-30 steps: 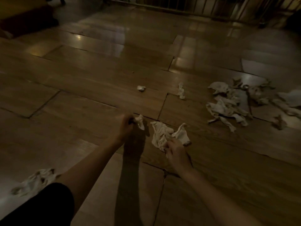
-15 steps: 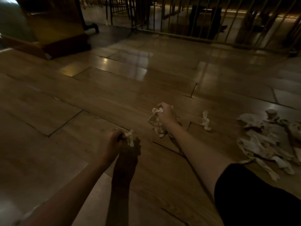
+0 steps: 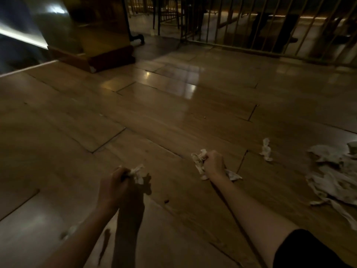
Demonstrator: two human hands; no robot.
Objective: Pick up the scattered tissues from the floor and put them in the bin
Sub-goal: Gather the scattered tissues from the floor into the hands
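The left hand (image 3: 114,185) is clenching a small crumpled white tissue (image 3: 137,174), its frayed end poking out toward 2 o'clock. The right hand (image 3: 214,163) is gripping a bigger wad of creased white tissues (image 3: 199,161), with one loose corner (image 3: 232,176) trailing out below the wrist at about 5 o'clock.

That dangling corner is probably the weak spot: with both fists already full, any reach for another piece could be loosening the bundle and letting scraps slip back onto the glossy wooden plank floor (image 3: 173,117). The light is dim, so pale bits may also be going unnoticed. No bin is showing anywhere in view, so the carry may be a long one.

The tissues are looking thin, limp and torn. A single twisted white tissue scrap (image 3: 266,149) is lying at 3 o'clock of the right hand, and a large heap of rumpled white tissues (image 3: 332,180) is spreading at the right edge. Another faint pale piece (image 3: 70,231) is lying at 7 o'clock of the left hand.
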